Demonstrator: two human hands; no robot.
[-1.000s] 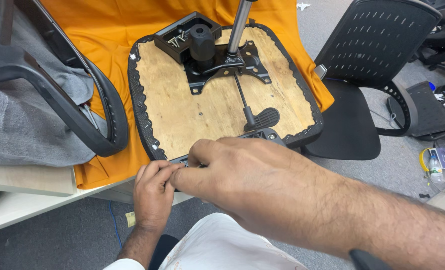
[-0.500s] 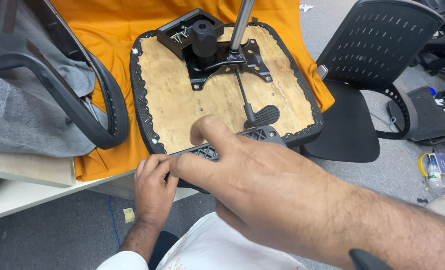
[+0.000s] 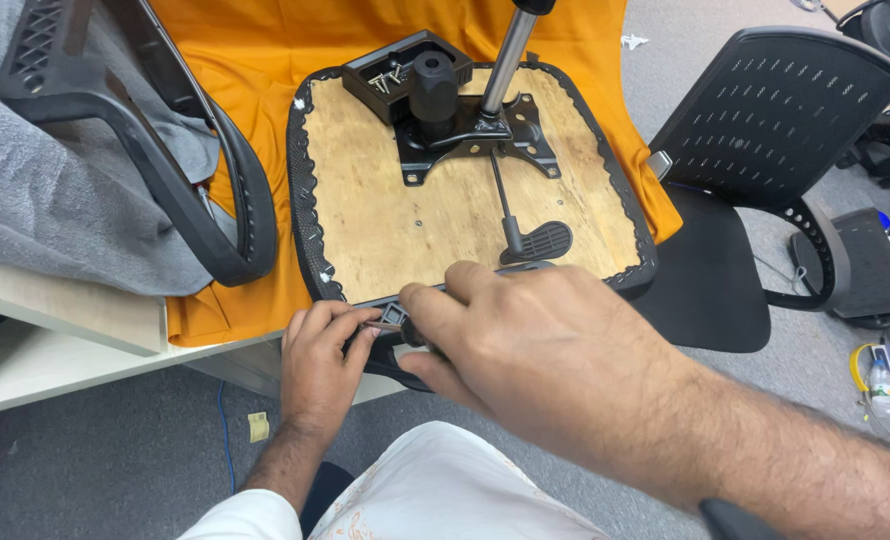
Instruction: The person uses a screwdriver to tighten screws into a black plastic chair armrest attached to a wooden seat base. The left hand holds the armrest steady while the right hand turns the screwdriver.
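An upturned chair seat (image 3: 415,225) with a bare plywood underside lies on an orange cloth (image 3: 265,60). A black metal mechanism (image 3: 465,135) with a steel column and a paddle lever (image 3: 537,242) is bolted to it. At the seat's near edge sits a black armrest bracket (image 3: 393,362). My left hand (image 3: 320,365) pinches a small grey piece (image 3: 393,315) on that bracket. My right hand (image 3: 535,345) covers the bracket from the right, its fingers closed around a dark rounded part (image 3: 411,335). What that part is stays hidden under the hand.
A small black tray of screws (image 3: 390,75) rests at the seat's far edge. A black armrest loop (image 3: 180,190) lies on grey fabric (image 3: 45,220) at left. A black mesh office chair (image 3: 765,130) stands right; a bottle (image 3: 880,385) lies on the floor.
My right hand has come down over the bracket, hiding most of it, and its thumb has dropped. My left hand stays at the bracket's left end. The view has shifted slightly.
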